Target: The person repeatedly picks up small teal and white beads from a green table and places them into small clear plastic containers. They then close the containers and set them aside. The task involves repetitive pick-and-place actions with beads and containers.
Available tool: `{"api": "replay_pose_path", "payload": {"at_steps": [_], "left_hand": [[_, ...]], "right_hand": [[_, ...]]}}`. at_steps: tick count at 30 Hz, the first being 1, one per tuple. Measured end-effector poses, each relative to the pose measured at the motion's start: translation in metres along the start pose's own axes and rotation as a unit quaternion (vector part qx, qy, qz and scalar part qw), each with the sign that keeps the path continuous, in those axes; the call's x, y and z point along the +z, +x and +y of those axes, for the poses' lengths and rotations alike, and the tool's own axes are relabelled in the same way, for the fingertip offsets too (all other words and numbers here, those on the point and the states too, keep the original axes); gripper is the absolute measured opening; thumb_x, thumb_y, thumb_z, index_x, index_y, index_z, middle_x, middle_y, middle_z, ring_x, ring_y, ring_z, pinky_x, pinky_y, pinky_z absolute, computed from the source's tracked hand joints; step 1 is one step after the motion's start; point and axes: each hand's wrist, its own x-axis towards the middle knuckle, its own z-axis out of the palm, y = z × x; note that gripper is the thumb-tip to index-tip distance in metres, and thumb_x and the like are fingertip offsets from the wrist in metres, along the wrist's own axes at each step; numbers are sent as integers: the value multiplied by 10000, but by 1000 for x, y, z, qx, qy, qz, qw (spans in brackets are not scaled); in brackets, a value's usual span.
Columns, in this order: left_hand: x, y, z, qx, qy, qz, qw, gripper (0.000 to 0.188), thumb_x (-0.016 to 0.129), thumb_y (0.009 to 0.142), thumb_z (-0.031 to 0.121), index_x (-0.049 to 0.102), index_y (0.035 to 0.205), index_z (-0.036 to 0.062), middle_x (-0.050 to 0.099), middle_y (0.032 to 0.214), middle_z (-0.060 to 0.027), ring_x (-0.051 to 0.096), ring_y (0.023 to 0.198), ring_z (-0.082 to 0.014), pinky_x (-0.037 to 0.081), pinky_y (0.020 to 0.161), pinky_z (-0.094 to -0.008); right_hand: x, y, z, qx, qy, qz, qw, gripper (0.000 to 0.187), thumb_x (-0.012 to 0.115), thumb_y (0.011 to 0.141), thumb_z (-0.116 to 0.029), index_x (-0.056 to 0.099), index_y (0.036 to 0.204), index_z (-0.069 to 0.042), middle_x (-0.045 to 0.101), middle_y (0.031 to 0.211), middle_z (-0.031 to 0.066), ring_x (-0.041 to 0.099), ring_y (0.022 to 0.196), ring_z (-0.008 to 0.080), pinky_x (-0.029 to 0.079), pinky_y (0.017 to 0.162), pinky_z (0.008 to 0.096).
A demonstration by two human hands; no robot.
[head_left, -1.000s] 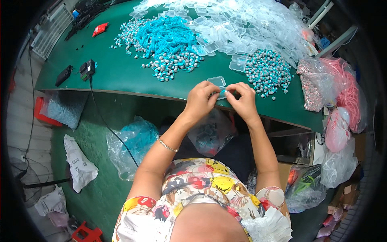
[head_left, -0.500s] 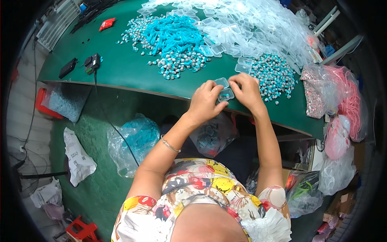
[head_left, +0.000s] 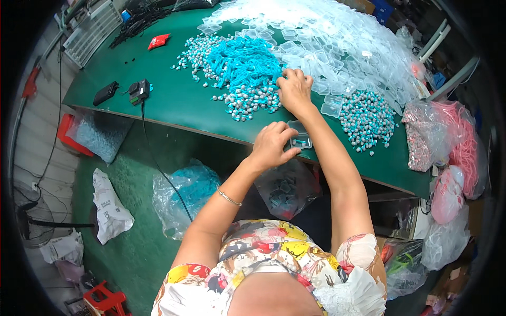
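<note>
My left hand (head_left: 273, 144) grips a small clear plastic box (head_left: 302, 142) at the table's front edge, thumb and fingers around its left side. The lid stands open, and a small turquoise-and-grey piece lies inside. My right hand (head_left: 295, 90) reaches over to the right edge of a heap of turquoise cords (head_left: 245, 63). Its fingers are curled down at the cords, and what they pinch, if anything, is hidden. Grey-and-turquoise beads (head_left: 247, 102) lie in front of the cords. Another heap of such beads (head_left: 366, 118) is to the right of my right forearm.
A large pile of clear plastic boxes (head_left: 337, 39) covers the back of the green table (head_left: 174, 108). On the left are a black device with a cable (head_left: 139, 92), a black case (head_left: 106, 93) and a red packet (head_left: 158, 41). Bags of pink cords (head_left: 456, 137) hang at the right edge.
My right hand has left the box and moved up and left to the turquoise cords. My left hand keeps hold of the box. The whole view has shifted slightly.
</note>
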Motion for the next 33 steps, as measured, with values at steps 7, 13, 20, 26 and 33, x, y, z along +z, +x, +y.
{"api": "replay_pose_path", "payload": {"at_steps": [7, 13, 20, 26, 33], "left_hand": [[2, 0, 2, -2, 13, 9, 1000, 393, 808, 720, 293, 675, 1040, 109, 588, 941, -85, 579, 912, -298, 473, 791, -420], [2, 0, 3, -2, 13, 11, 1000, 380, 803, 724, 297, 678, 1034, 115, 583, 928, -80, 579, 905, -295, 469, 782, -422], [2, -1, 2, -4, 20, 13, 1000, 380, 803, 723, 309, 681, 1033, 126, 589, 922, -70, 585, 904, -292, 470, 775, -422], [4, -1, 1, 2, 18, 18, 1000, 405, 816, 716, 307, 671, 1032, 99, 606, 946, -78, 592, 913, -301, 475, 770, -420], [4, 0, -2, -25, 7, 3, 1000, 441, 829, 702, 317, 660, 1034, 82, 606, 941, -68, 588, 937, -290, 465, 800, -420]], "right_hand": [[-5, -9, 8, 52, 82, -36, 995, 153, 756, 775, -189, 769, 922, -149, 631, 1153, 35, 519, 1144, 272, 332, 960, 522], [-23, -29, 18, 71, 245, 53, 965, 184, 741, 822, -173, 739, 991, -99, 677, 1081, 56, 610, 1040, 268, 438, 884, 456], [-82, -92, 34, 130, 505, -96, 848, 225, 582, 955, -26, 632, 1173, -8, 678, 992, 59, 639, 918, 119, 505, 827, 275], [-105, -122, 29, 46, 377, -113, 918, 210, 692, 843, -15, 605, 1034, -11, 670, 922, 138, 670, 831, 271, 533, 733, 363], [-91, -125, 23, -58, 311, -28, 948, 152, 728, 783, -24, 645, 910, -38, 657, 890, 105, 637, 839, 312, 514, 717, 407]]}}
